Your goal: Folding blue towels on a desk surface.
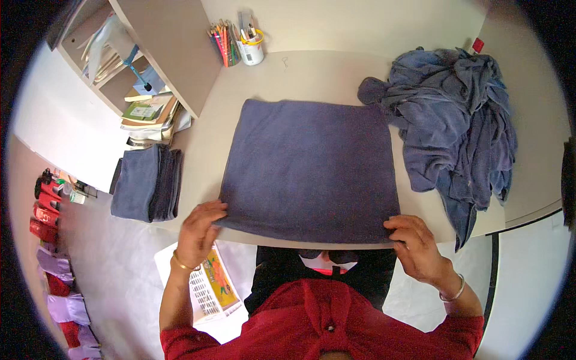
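Note:
A dark blue-grey cloth (310, 166) lies spread nearly flat on the desk, its near edge along the desk's front edge. My left hand (200, 234) pinches the cloth's near left corner between thumb and fingers. At the near right corner, my right hand (414, 245) grips the edge in the same way. Further right lies a large crumpled heap of similar cloths (454, 121), one end hanging over the desk edge. A stack of folded dark cloths (146, 182) rests at the desk's left end.
Coloured pencils (225, 42) and a white cup with a yellow rim (251, 49) stand at the back left. A shelf unit (166, 49) with books and papers (150, 110) borders the desk's left side. Below the front edge, a white basket (207, 288) stands by my left forearm.

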Demonstrator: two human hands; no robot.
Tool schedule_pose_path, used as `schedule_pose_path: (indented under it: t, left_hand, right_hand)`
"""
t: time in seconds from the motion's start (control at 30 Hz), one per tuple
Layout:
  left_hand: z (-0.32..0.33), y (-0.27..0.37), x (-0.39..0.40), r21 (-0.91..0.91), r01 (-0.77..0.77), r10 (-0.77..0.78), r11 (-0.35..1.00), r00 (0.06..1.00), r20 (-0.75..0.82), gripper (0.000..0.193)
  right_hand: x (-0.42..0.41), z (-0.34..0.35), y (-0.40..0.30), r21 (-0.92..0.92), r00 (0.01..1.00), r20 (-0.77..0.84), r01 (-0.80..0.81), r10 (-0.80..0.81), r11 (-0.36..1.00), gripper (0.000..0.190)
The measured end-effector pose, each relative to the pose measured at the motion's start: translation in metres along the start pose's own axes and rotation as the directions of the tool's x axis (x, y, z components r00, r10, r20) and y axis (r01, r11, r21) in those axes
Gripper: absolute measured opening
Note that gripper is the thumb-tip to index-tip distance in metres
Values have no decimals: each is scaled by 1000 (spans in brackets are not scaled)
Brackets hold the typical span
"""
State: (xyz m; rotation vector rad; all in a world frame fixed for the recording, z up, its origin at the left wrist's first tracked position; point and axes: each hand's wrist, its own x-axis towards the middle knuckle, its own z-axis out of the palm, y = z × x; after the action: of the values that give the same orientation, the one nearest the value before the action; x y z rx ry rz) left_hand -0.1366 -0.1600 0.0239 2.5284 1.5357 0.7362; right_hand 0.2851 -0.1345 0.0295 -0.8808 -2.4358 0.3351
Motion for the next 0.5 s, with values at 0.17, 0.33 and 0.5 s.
schedule_pose_path:
  t: [0.17, 0.33, 0.5]
  left_hand:
    - [-27, 4, -27, -757, 103, -248, 645, 965, -80, 12]
    - [-24, 6, -31, -848, 132, -381, 514, 921, -88, 21]
    - [-10, -10, 2, -738, 289, -544, 610, 830, -125, 18]
  right_hand:
    - [-15, -25, -19, 333, 978, 142, -190, 150, 923, 18]
    - [-10, -34, -22, 425, 969, 120, -246, 215, 871, 12]
    - [11, -33, 3, 382, 946, 117, -323, 301, 866, 13]
